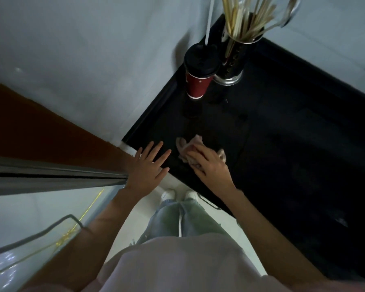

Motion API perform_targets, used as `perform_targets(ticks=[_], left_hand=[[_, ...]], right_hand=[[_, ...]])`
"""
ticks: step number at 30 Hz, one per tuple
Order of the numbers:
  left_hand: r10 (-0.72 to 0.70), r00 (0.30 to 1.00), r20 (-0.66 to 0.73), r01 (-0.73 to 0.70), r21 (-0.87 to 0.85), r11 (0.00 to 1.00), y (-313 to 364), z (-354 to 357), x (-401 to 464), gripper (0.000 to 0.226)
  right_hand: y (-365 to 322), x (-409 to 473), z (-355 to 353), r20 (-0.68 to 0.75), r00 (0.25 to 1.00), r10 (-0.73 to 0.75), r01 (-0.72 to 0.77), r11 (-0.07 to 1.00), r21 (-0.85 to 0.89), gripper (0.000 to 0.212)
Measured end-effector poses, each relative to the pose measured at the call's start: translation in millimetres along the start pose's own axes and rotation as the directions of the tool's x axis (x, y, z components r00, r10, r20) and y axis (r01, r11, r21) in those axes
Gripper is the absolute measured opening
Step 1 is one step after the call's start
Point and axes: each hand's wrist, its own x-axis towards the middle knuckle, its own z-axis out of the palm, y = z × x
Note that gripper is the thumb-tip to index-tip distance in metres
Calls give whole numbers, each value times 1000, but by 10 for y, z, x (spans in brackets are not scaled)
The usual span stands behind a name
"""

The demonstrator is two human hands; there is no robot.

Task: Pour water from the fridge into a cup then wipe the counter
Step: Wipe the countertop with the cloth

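1. Pale shirt [177,264] and light jeans [177,218] fill the bottom of the view – the person stands at the corner of a black desk [282,133].
2. Right hand [207,163] presses a crumpled pinkish cloth [190,144] flat on the desk near its front edge, fingers curled over it.
3. Left hand [148,167] is spread with straight fingers, holding nothing, at the desk's front corner just left of the cloth.
4. Red cup [198,74], with black lid and white straw [209,20], stands upright further back beside a metal utensil holder [234,57], well apart from the cloth.
5. Judging by this, pouring is over and wiping is in hand – the next move calls for sweeping the cloth across the dark surface while steering clear of the cup.
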Motion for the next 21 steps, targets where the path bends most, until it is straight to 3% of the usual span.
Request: perform_targets(ticks=[5, 7, 11, 16, 21], left_hand=[[-10, 1000, 25, 10, 5, 1000, 18, -15, 0, 56], [-11, 999, 38, 11, -10, 1000, 30, -40, -5, 57], [-33, 999, 38, 35, -47, 998, 43, -96, -13, 61], [-154, 987, -37, 151, -82, 985, 10, -167, -177, 61], [-146, 984, -105, 136, -97, 986, -99, -142, -370, 51]], right_hand=[[407, -399, -284, -76, 989, 126, -129, 991, -40, 42], [575, -235, -347, -128, 975, 180, -185, 982, -33, 41], [654, 392, -230, -103, 963, 249, -250, 968, 3, 47], [4, 864, 188, -35, 998, 56, -55, 998, 40, 42], [-497, 359, 400, 3, 998, -68, 68, 997, 48, 38]])
